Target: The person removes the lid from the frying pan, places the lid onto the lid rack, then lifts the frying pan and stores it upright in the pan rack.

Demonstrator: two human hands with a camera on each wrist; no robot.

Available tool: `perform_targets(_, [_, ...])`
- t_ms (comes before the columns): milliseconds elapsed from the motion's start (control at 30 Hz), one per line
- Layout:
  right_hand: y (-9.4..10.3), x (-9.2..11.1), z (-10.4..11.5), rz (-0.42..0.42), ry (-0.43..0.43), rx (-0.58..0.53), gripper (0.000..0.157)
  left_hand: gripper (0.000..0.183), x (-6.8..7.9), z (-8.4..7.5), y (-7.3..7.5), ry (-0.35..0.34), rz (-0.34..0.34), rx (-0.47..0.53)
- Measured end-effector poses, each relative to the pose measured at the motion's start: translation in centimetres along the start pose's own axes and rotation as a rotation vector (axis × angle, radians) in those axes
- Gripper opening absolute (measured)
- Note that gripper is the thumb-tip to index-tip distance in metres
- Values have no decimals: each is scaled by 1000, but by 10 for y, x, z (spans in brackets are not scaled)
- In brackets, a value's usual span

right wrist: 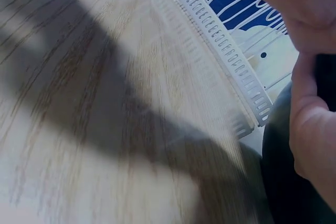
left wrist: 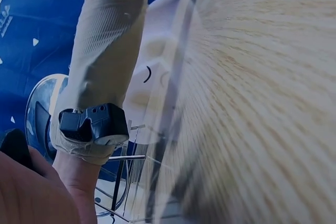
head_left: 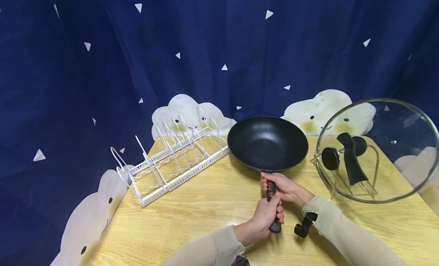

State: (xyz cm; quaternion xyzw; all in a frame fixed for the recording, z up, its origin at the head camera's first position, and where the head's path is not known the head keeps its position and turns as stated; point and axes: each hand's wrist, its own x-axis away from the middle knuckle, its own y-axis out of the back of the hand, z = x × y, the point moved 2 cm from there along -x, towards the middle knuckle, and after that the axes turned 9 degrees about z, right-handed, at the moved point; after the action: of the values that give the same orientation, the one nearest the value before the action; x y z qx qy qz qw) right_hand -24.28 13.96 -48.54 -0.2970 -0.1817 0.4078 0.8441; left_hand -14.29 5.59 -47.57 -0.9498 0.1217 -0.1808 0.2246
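left hand (head_left: pixel 258 221) and right hand (head_left: pixel 284 186) close together, both wrapped round one black handle (head_left: pixel 271 189).
from here, the deep round black pan (head_left: pixel 267 142) they hold sits between a white wire rack (head_left: pixel 197 169) and a round clear glass lid (head_left: pixel 404 155).

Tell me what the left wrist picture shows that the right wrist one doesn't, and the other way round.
Only the left wrist view: the glass lid, the wire stand, and the right sleeve with a black device near its end.
Only the right wrist view: the white rack and the dark curved bowl of the pan.
Both: the wooden table, the blue curtain with pale clouds, and part of a hand.
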Motion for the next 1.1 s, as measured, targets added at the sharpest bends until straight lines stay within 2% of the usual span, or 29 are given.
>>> perform_targets(333, [-4, 2, 1, 11, 51, 48, 29, 27, 6, -3, 1, -36, 45, -78])
perform_targets(500, [-8, 2, 4, 56, 78, 67, 27, 27, 9, -5, 3, -62, 66, -145])
perform_targets(700, [-18, 2, 11, 101, 81, 95, 21, 28, 13, -9, 3, -85, 83, -145])
perform_targets(933, [-31, 1, 20, 80, 104, 177, 22, 26, 16, -18, 4, -138, 148, -189])
perform_targets(1100, [-38, 0, 24, 59, 89, 192, 21, 23, 18, -21, 6, -159, 193, -192])
